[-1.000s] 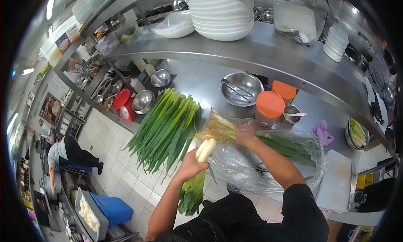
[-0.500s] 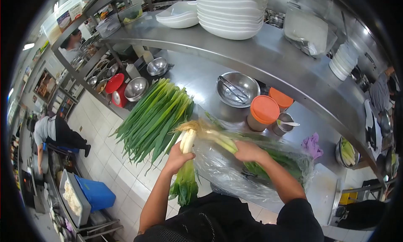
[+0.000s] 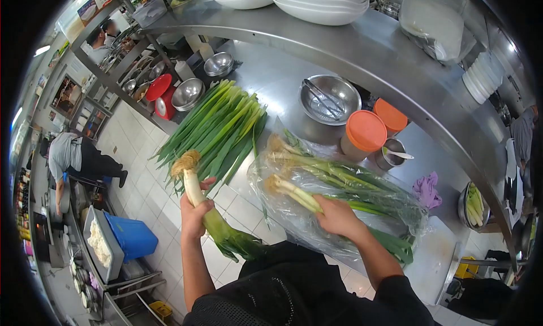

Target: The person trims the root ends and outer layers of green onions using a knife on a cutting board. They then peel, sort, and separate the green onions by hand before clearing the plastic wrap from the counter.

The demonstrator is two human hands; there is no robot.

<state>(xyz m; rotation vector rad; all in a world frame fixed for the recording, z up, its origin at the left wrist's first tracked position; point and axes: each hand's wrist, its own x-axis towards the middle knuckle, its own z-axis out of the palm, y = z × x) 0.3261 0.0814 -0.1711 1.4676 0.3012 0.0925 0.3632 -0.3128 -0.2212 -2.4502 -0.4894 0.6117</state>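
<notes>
My left hand (image 3: 195, 213) is closed around the white stalks of a leek bunch (image 3: 226, 232), roots up and green leaves hanging toward my apron. My right hand (image 3: 336, 214) grips a leek (image 3: 291, 191) over the clear plastic bag (image 3: 305, 235), its roots pointing left. More leeks (image 3: 334, 170) lie in or on the bag, roots to the left. A large pile of green leaves (image 3: 218, 131) rests on the left end of the steel counter (image 3: 266, 77), behind my left hand.
A steel bowl with tongs (image 3: 330, 99), orange-lidded tubs (image 3: 365, 134), a metal cup (image 3: 390, 154) and a purple cloth (image 3: 427, 190) stand beyond the bag. A shelf (image 3: 362, 46) with white plates crosses above. A bent-over person (image 3: 85, 156) is at far left.
My left hand has moved left with its bunch, away from the bag. My right hand has gone from the roots to a leek's stalk, which now lies low over the bag.
</notes>
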